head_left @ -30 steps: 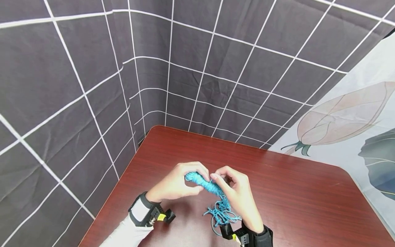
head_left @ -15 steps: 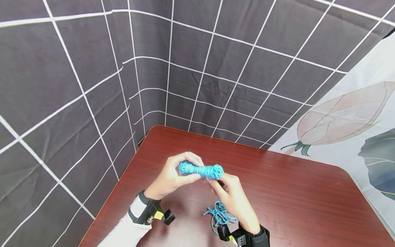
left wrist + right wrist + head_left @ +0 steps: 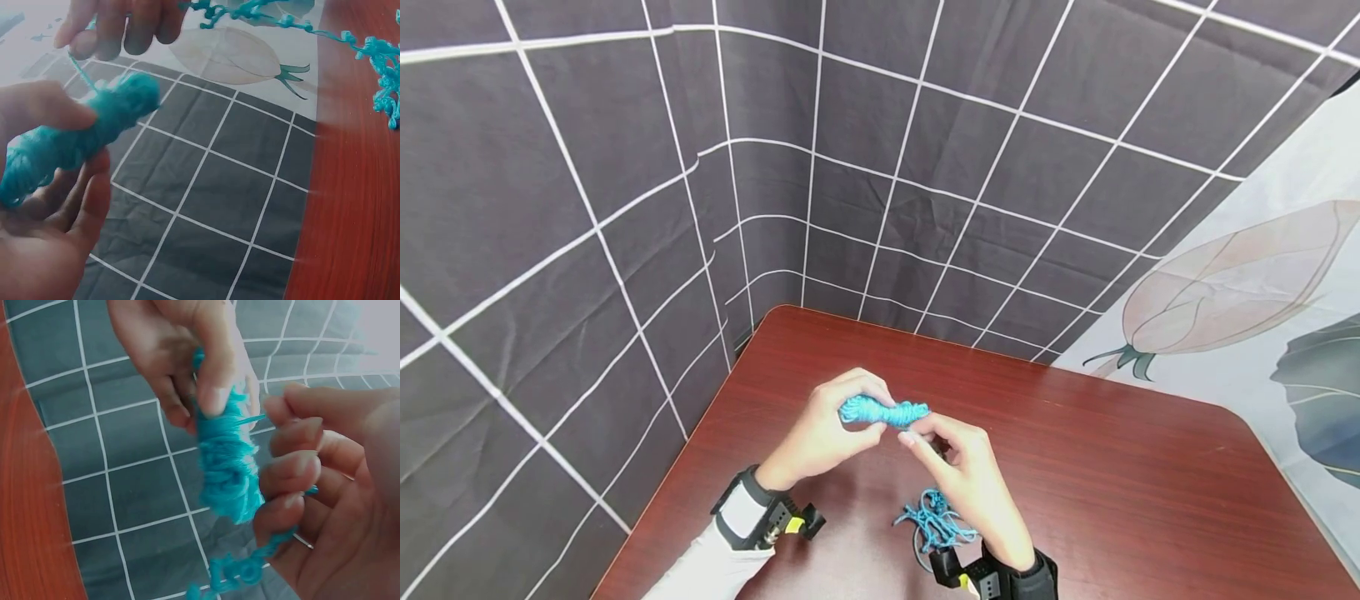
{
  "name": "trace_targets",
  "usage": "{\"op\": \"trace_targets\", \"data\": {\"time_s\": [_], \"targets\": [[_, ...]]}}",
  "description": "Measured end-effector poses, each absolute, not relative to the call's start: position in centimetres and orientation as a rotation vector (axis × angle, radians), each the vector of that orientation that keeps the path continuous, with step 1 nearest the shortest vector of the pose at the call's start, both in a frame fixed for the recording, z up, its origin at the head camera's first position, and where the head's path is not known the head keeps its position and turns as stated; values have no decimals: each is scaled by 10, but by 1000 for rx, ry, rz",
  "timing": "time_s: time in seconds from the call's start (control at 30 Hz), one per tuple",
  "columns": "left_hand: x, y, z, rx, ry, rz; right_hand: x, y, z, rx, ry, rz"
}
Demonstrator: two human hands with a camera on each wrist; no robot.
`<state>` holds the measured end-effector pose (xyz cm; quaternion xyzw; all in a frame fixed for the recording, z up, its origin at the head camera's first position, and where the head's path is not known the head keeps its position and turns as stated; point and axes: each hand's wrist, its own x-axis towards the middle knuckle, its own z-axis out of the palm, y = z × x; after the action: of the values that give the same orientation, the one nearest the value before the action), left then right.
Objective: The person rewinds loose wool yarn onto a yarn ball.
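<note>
A bundle of wound blue yarn [image 3: 891,414] is gripped in my left hand [image 3: 820,433], thumb on one side and fingers on the other. Close to the bundle's free end, my right hand [image 3: 973,475] pinches a single yarn strand [image 3: 252,419] between thumb and forefinger. That strand runs taut to the wound bundle [image 3: 125,103] in the left wrist view. In the right wrist view the other fingers curl over the yarn, and a kinked length [image 3: 240,569] hangs below them. A loose blue tangle [image 3: 934,521] lies beneath my right forearm, partly hidden by the wrist camera.
The reddish-brown wooden table [image 3: 1112,483] extends to the right. A grey cloth with white grid lines [image 3: 880,192] stands behind and left of it. At the right hangs a pale cloth with a printed bud [image 3: 1225,292].
The bundle has swung from sloping down to the right to nearly level, slightly higher. My right hand has passed from over its right end to just below it.
</note>
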<state>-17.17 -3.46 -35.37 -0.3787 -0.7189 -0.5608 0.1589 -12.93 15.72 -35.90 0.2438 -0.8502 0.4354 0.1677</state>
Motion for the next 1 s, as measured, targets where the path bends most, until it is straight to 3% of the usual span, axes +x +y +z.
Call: {"op": "trace_targets", "data": {"time_s": [0.47, 0.73, 1.0], "targets": [[-172, -37, -351, -1666, -1810, -1877, -130, 166, -357, 657, -2363, 1322], [-170, -36, -350, -1446, -1649, -2046, -132, 162, -360, 755, -2386, 1284], [-168, -34, -350, -1097, -1811, -1864, -129, 155, -358, 766, -2426, 1224]]}}
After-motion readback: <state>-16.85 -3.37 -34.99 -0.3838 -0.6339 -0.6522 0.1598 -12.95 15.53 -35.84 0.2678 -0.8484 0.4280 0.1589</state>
